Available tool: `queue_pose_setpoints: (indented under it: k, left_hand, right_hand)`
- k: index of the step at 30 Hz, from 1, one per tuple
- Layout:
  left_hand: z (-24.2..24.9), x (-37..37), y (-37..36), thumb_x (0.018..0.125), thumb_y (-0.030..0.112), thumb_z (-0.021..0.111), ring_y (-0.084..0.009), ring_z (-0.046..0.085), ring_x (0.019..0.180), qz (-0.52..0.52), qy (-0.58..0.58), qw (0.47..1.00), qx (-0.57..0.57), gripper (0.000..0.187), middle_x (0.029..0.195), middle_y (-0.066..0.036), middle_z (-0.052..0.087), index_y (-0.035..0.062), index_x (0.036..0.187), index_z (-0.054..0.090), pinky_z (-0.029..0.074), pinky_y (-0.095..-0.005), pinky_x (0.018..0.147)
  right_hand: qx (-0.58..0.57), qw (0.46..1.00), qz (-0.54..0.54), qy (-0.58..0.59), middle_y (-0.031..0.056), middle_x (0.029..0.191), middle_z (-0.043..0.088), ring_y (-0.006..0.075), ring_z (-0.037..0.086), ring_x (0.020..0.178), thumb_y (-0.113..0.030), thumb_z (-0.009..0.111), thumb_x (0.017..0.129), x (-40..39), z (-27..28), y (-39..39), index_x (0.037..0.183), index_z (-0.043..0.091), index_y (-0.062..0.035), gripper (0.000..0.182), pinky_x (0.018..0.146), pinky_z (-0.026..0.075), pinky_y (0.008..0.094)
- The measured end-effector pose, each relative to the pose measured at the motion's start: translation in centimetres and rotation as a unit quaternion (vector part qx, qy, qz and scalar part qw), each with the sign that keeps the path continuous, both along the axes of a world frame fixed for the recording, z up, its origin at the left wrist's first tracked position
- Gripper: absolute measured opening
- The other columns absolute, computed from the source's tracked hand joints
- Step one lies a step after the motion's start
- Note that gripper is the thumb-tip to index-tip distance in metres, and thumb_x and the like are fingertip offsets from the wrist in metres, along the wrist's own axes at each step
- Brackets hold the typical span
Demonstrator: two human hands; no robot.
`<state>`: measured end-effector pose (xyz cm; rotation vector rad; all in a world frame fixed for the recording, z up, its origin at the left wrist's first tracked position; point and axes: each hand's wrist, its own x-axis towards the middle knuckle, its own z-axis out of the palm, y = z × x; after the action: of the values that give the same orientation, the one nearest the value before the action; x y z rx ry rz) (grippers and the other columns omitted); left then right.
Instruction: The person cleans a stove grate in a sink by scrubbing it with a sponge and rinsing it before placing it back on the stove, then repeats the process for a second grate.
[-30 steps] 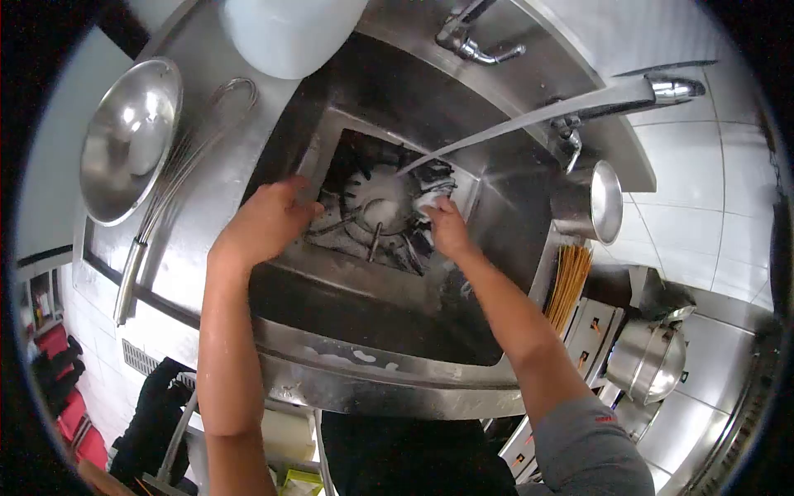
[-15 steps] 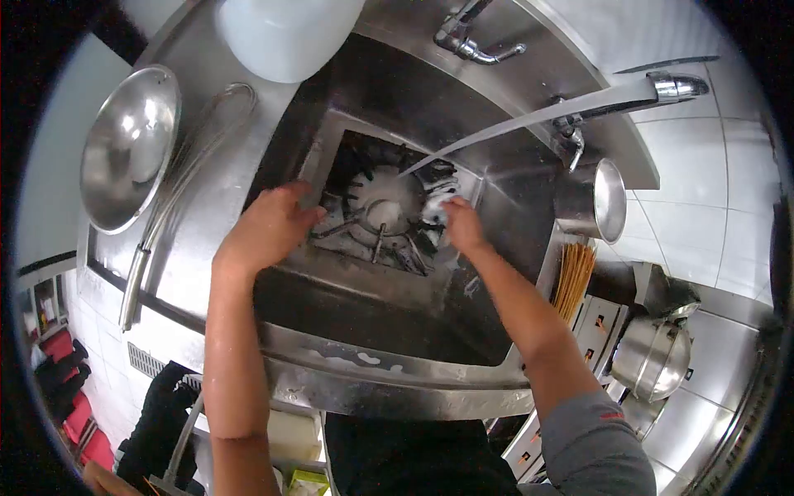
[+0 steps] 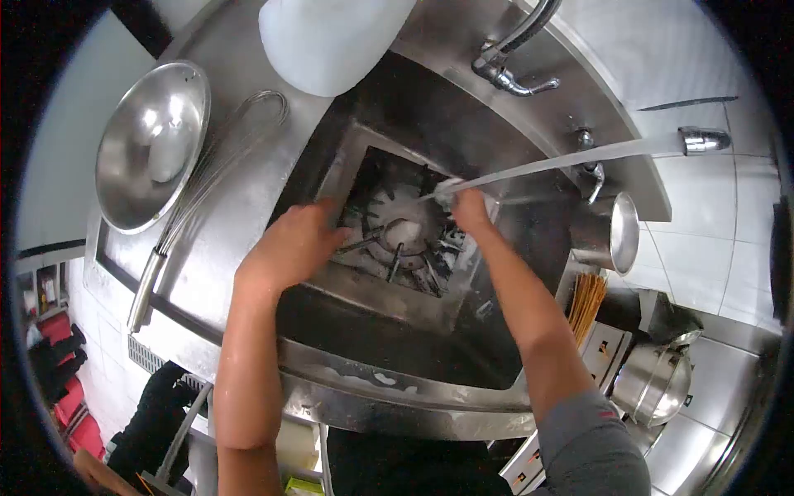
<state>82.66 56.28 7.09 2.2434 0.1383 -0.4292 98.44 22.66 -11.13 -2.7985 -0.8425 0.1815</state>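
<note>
A square metal stove top with a round burner and dark pan supports lies in the steel sink. My left hand grips its left edge, the fingers partly hidden over the rim. With my right hand I press a white, foamy scrubber against the upper right of the stove top; my fingers are closed around it. Running water falls from the faucet onto the burner, close by my right hand. Suds cling to the right side of the grate.
On the left counter lie a steel bowl and a whisk. A white container stands at the back. To the right are a steel pot, wooden skewers and a lidded pot. Another faucet rises behind the sink.
My right hand has moved the scrubber from the grate's right side up toward its upper right corner. My left hand keeps its place on the left edge. The whole view has shifted slightly.
</note>
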Motion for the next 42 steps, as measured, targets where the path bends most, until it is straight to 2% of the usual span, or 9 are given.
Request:
queue_pose_setpoints:
  k: [11, 15, 16, 21, 27, 30, 34, 38, 42]
  left_hand:
    - [-0.3, -0.5, -0.5, 0.088, 0.026, 0.063, -0.0440, 0.061, 0.099, -0.008, 0.007, 1.000, 0.015, 0.036, 0.099, -0.029, 0.065, -0.0046, 0.106, 0.062, 0.048, -0.0497, 0.085]
    - [0.4, 0.1, -0.3, 0.088, 0.026, 0.063, -0.0451, 0.061, 0.099, -0.025, 0.035, 0.999, 0.028, 0.035, 0.100, -0.030, 0.064, -0.0042, 0.105, 0.062, 0.048, -0.0505, 0.086]
    - [0.0, 0.1, -0.5, 0.088, 0.026, 0.063, -0.0451, 0.061, 0.099, -0.027, 0.036, 0.999, 0.025, 0.035, 0.100, -0.030, 0.064, -0.0042, 0.105, 0.062, 0.048, -0.0505, 0.086]
    - [-1.6, 0.1, 0.1, 0.088, 0.026, 0.063, -0.0442, 0.061, 0.101, -0.003, -0.002, 1.000, -0.011, 0.037, 0.102, -0.029, 0.064, -0.0045, 0.109, 0.060, 0.047, -0.0499, 0.089]
    - [0.0, 0.7, 0.2, 0.090, 0.030, 0.062, -0.0427, 0.059, 0.106, -0.016, 0.051, 0.999, 0.002, 0.039, 0.106, -0.028, 0.064, -0.0046, 0.107, 0.062, 0.047, -0.0484, 0.091]
    - [-0.7, 1.0, 0.1, 0.090, 0.032, 0.061, -0.0429, 0.059, 0.107, -0.030, 0.034, 0.999, 0.008, 0.042, 0.109, -0.030, 0.062, -0.0045, 0.111, 0.062, 0.047, -0.0474, 0.093]
    - [-2.0, 1.6, -0.7, 0.092, 0.038, 0.059, -0.0385, 0.061, 0.107, -0.011, -0.018, 1.000, 0.008, 0.049, 0.111, -0.030, 0.063, -0.0037, 0.119, 0.060, 0.047, -0.0423, 0.094]
    - [-2.1, 3.7, -5.0, 0.096, 0.049, 0.055, -0.0229, 0.056, 0.117, 0.170, 0.062, 0.910, -0.373, 0.061, 0.121, -0.012, 0.062, 0.0018, 0.135, 0.050, 0.045, -0.0387, 0.099]
    - [1.6, 7.5, -11.1, 0.095, 0.041, 0.059, -0.0198, 0.063, 0.100, 0.138, 0.023, 0.838, -0.527, 0.051, 0.115, -0.010, 0.062, 0.0038, 0.129, 0.053, 0.056, -0.0357, 0.082]
  right_hand:
    - [0.086, 0.994, 0.057, 0.033, 0.0168, 0.101, 0.066, 0.0341, 0.061, 0.100, 0.005, 0.057, 0.073, 1.0, -1.8, 0.8, 0.091, 0.067, -0.0012, 0.021, 0.089, 0.050, 0.0401]
    - [0.032, 0.977, -0.102, 0.182, 0.0170, 0.097, 0.065, 0.0351, 0.060, 0.100, 0.002, 0.055, 0.079, 1.9, 0.5, -2.1, 0.095, 0.065, 0.0001, 0.019, 0.089, 0.048, 0.0428]
    - [-0.038, 0.997, 0.064, -0.015, 0.0194, 0.102, 0.064, 0.0367, 0.060, 0.100, 0.002, 0.052, 0.081, 2.3, -2.9, -3.0, 0.097, 0.065, -0.0012, 0.021, 0.089, 0.048, 0.0434]
    - [0.070, 0.993, 0.090, 0.019, 0.0216, 0.105, 0.064, 0.0389, 0.059, 0.101, 0.000, 0.053, 0.081, 2.2, -1.7, -1.3, 0.103, 0.067, -0.0051, 0.026, 0.089, 0.048, 0.0459]
    - [-0.122, 0.990, -0.026, 0.060, 0.0207, 0.106, 0.065, 0.0397, 0.060, 0.101, -0.010, 0.059, 0.085, 2.6, -0.5, -10.2, 0.108, 0.066, -0.0043, 0.025, 0.089, 0.047, 0.0454]
    - [-0.001, 0.970, -0.204, 0.131, 0.0148, 0.111, 0.066, 0.0334, 0.063, 0.101, -0.018, 0.061, 0.088, -1.0, 8.0, -3.5, 0.112, 0.065, -0.0041, 0.028, 0.088, 0.048, 0.0433]
    - [0.384, 0.742, -0.293, 0.465, 0.0047, 0.094, 0.067, 0.0177, 0.063, 0.088, -0.014, 0.065, 0.087, 0.5, 12.6, 1.8, 0.112, 0.066, -0.0055, 0.026, 0.075, 0.049, 0.0319]
    - [0.525, 0.628, -0.224, 0.530, 0.0023, 0.100, 0.067, 0.0137, 0.061, 0.089, -0.014, 0.066, 0.087, -0.4, 18.4, 5.7, 0.112, 0.066, -0.0057, 0.026, 0.077, 0.049, 0.0297]
    - [0.489, 0.729, -0.133, 0.461, 0.0037, 0.105, 0.067, 0.0132, 0.062, 0.094, -0.014, 0.064, 0.088, -0.7, 22.7, 5.5, 0.111, 0.066, -0.0047, 0.024, 0.081, 0.049, 0.0291]
